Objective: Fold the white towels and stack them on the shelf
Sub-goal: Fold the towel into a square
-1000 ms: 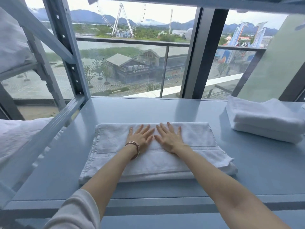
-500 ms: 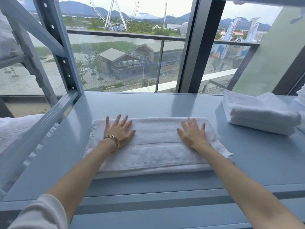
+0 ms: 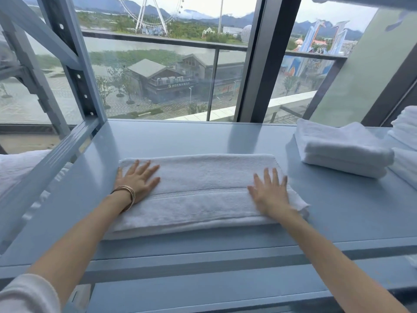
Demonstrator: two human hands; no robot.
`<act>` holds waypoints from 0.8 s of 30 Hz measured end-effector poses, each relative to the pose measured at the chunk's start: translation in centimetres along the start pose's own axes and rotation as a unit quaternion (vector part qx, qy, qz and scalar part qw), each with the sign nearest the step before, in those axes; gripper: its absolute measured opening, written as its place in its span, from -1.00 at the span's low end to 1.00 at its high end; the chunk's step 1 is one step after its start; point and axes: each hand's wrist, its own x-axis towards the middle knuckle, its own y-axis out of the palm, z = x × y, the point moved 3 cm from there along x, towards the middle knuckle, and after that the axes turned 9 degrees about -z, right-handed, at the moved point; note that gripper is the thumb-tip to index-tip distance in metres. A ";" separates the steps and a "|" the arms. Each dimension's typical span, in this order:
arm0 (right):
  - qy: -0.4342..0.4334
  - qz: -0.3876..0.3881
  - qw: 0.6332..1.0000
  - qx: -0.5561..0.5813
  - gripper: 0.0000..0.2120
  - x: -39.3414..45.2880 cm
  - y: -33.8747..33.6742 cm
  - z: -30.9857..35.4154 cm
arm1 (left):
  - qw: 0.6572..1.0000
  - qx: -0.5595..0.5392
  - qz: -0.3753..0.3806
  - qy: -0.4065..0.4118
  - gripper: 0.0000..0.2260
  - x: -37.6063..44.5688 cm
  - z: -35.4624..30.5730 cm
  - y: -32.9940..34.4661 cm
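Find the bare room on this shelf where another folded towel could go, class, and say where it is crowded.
Free: the shelf between the long towel and the window, and the gap between that towel and the folded stack. A strip along the front edge is bare too. Crowded: the right end, with more towels behind the stack. Both hands, left hand and right hand, press the long towel.

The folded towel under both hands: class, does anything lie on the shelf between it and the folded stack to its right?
Nothing visible does. Both hands, left hand and right hand, press flat on the towel. Only bare shelf lies between the towel's right end and the folded stack.
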 end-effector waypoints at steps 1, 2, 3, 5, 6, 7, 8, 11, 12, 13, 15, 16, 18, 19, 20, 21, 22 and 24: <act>-0.020 0.018 0.999 0.033 -0.45 -1.2 0.1 2.4 | 1.000 -0.005 -0.005 -0.004 -0.52 -0.2 -0.1 0.0; -0.034 0.043 0.996 0.067 -0.44 -2.3 0.4 4.6 | 1.000 -0.010 -0.011 -0.010 -0.52 -0.3 -0.1 0.1; -0.042 0.062 0.993 0.088 -0.43 -3.1 0.7 6.4 | 1.000 -0.011 -0.016 -0.018 -0.52 -0.5 -0.1 0.1; -0.056 0.063 0.993 0.080 -0.42 -2.9 1.1 7.8 | 0.999 -0.009 -0.018 -0.041 -0.51 -1.2 0.0 -0.1; -0.074 0.051 0.994 0.067 -0.43 -2.1 1.3 7.7 | 0.998 -0.006 -0.014 -0.056 -0.50 -1.7 0.0 -0.2; -0.102 0.040 0.992 0.059 -0.44 -1.2 1.2 7.3 | 0.997 0.001 -0.009 -0.071 -0.48 -2.4 -0.3 -0.3; -0.132 0.033 0.989 0.057 -0.46 -0.3 0.9 6.7 | 0.996 0.012 -0.003 -0.084 -0.46 -3.3 -0.7 -0.4; -0.192 0.034 0.980 0.044 -0.38 1.7 0.5 5.5 | 0.998 0.042 -0.006 -0.038 -0.30 -6.7 -2.9 -0.6; -0.194 0.036 0.980 0.031 -0.29 2.0 0.2 5.6 | 0.999 0.036 -0.009 0.019 -0.17 -7.8 -4.2 -0.6; -0.187 0.041 0.982 0.013 -0.30 2.0 0.0 6.0 | 0.996 0.026 0.002 0.081 -0.05 -8.7 -5.6 -0.6; -0.153 0.043 0.987 -0.016 -0.49 1.3 -0.5 7.4 | 0.986 0.010 0.021 0.167 -0.01 -9.6 -8.2 -0.4; -0.131 0.038 0.991 -0.013 -0.48 0.6 -0.9 8.2 | 0.984 0.002 0.019 0.178 -0.07 -9.5 -9.3 -0.3; -0.081 0.032 0.996 0.033 -0.44 -1.5 -1.6 9.6 | 0.989 -0.009 0.004 0.151 -0.19 -8.9 -11.0 -0.2; -0.063 0.031 0.995 0.066 -0.47 -2.7 -1.5 10.1 | 0.991 -0.011 -0.002 0.132 -0.20 -8.7 -11.6 0.0; -0.056 0.031 0.994 0.091 -0.48 -3.9 -1.3 10.5 | 0.993 -0.012 -0.003 0.118 -0.20 -8.7 -12.2 0.2; -0.054 0.036 0.992 0.104 -0.47 -4.9 -0.9 10.7 | 0.994 -0.011 0.002 0.108 -0.20 -8.9 -12.6 0.4; -0.056 0.045 0.992 0.105 -0.44 -5.4 -0.5 10.6 | 0.995 -0.012 0.010 0.099 -0.22 -9.1 -13.0 0.5; -0.059 0.043 0.994 0.084 -0.43 -4.8 -0.1 9.6 | 0.997 -0.007 0.026 0.070 -0.35 -9.9 -13.7 0.5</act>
